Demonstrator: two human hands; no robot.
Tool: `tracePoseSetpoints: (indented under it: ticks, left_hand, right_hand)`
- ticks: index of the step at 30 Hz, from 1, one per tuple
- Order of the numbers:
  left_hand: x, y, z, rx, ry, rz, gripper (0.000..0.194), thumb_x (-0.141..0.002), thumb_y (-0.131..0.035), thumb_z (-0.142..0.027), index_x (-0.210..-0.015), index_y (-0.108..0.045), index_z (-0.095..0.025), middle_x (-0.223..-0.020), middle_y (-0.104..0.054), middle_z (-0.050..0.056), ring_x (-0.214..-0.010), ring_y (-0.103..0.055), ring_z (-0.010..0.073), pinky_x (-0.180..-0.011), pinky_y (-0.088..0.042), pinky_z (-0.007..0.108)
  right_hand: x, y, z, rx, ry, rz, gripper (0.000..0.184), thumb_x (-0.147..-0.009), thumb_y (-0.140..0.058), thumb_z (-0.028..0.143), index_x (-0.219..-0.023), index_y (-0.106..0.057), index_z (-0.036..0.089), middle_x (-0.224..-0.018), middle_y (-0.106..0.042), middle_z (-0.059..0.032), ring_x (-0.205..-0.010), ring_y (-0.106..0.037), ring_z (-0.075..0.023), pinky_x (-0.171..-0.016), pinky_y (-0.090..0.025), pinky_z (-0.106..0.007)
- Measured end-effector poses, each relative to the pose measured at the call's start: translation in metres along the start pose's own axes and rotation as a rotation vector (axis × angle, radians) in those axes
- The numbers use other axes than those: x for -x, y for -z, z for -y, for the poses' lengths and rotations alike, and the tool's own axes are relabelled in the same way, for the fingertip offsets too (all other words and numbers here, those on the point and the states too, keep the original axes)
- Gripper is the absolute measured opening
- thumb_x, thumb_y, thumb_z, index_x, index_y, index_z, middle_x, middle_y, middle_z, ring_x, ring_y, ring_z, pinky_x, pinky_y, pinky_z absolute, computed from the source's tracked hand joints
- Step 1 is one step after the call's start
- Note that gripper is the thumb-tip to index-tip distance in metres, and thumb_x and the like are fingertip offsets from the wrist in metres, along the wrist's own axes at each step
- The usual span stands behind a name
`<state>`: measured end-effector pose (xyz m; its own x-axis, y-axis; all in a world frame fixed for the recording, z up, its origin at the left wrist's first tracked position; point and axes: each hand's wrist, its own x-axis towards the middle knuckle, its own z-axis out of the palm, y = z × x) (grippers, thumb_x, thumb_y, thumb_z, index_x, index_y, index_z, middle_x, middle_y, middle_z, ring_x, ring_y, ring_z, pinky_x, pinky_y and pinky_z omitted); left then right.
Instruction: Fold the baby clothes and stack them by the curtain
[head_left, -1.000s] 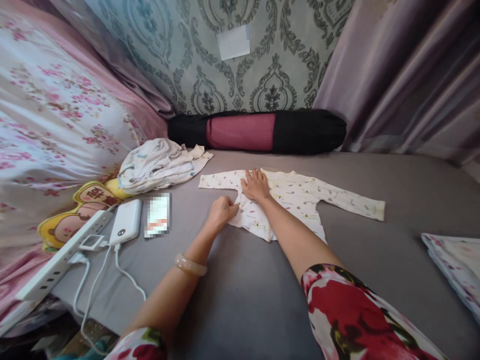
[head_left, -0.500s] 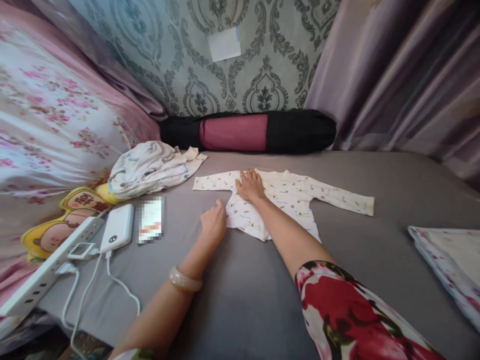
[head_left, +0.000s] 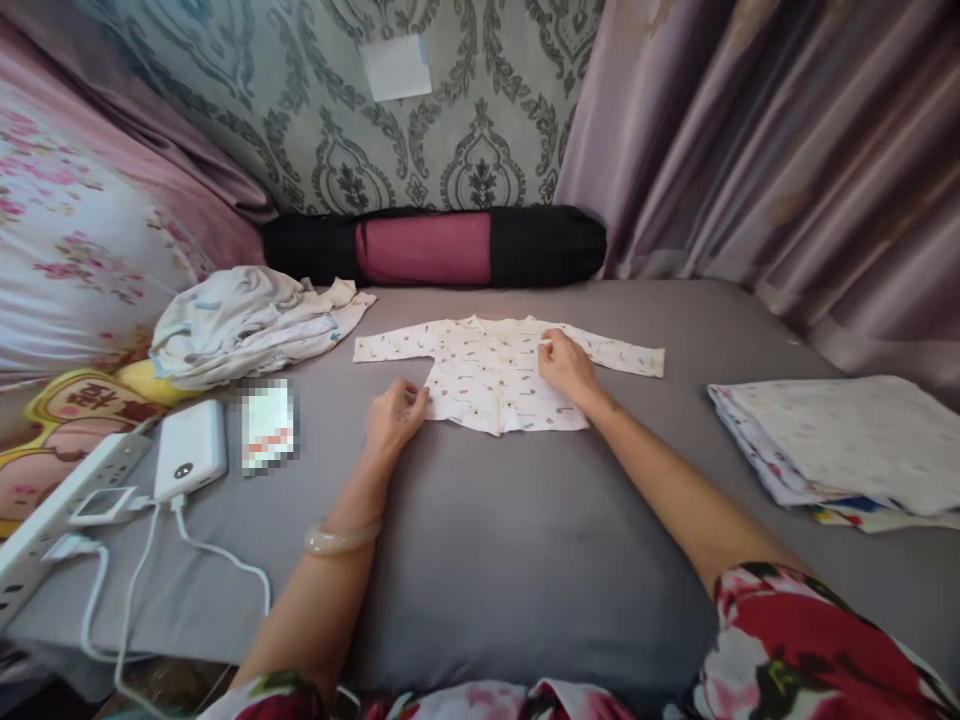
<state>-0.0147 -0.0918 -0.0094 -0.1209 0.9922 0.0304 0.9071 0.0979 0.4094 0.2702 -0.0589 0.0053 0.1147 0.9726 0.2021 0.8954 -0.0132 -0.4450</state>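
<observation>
A small white baby shirt with a tiny coloured print and long sleeves lies spread flat on the grey bed sheet. At its lower left corner is my left hand, fingers curled and closed on the hem edge. My right hand is over the shirt's right side, just below the sleeve, with thumb and fingers pinched together on the cloth. Exactly how much fabric each hand grips is hidden by the fingers. A pale bangle circles my left wrist.
Folded cloths are stacked at right. Crumpled baby clothes lie back left, near a yellow cartoon cushion. A white power bank, cables and a power strip occupy the left edge. A black and maroon roll lies along the wall.
My right hand has moved from lying flat on the shirt's left part to a pinch on its right side. My left hand has come against the hem corner. The view has shifted right.
</observation>
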Motion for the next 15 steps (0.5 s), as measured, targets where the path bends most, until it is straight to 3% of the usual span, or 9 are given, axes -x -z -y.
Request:
tracePoseSetpoints:
  ticks: [4,8,12,15]
  left_hand:
    - [0.0,0.002,0.004,0.044,-0.072,0.066,0.026,-0.08,-0.053,-0.033,-0.102,-0.06,-0.02,-0.085,-0.07,0.004,-0.081,-0.063,0.0203,-0.067,-0.042,0.027]
    - [-0.003,0.001,0.013,0.071,-0.13,0.1,0.028,-0.081,-0.053,-0.029,-0.106,-0.058,-0.019,-0.081,-0.067,0.003,-0.078,-0.061,0.0187,-0.069,-0.042,0.027]
    - [-0.007,0.001,0.018,0.087,-0.211,0.039,0.032,-0.081,-0.058,-0.03,-0.11,-0.058,-0.017,-0.091,-0.065,0.006,-0.087,-0.06,0.0199,-0.079,-0.045,0.03]
    - [-0.001,0.0,0.007,0.117,-0.427,-0.068,0.029,-0.082,-0.061,-0.034,-0.107,-0.061,-0.019,-0.108,-0.062,0.01,-0.102,-0.056,0.0225,-0.091,-0.043,0.035]
  right_hand:
    - [0.051,0.018,-0.034,0.159,-0.13,0.059,0.035,-0.093,-0.043,0.028,-0.124,-0.052,0.015,-0.108,-0.065,-0.0175,-0.097,-0.063,-0.0308,-0.081,-0.046,-0.04]
    - [0.076,0.02,-0.044,0.239,-0.074,0.084,0.032,-0.095,-0.04,0.03,-0.12,-0.055,0.016,-0.116,-0.06,-0.0185,-0.096,-0.061,-0.0305,-0.08,-0.045,-0.04]
    - [0.079,0.022,-0.03,0.27,0.014,0.04,0.03,-0.095,-0.04,0.024,-0.117,-0.058,0.015,-0.115,-0.057,-0.018,-0.103,-0.056,-0.0301,-0.087,-0.042,-0.041]
    - [0.078,0.019,-0.004,0.115,0.231,0.074,0.027,-0.093,-0.043,0.021,-0.113,-0.061,0.016,-0.114,-0.058,-0.0134,-0.11,-0.052,-0.0252,-0.095,-0.039,-0.036]
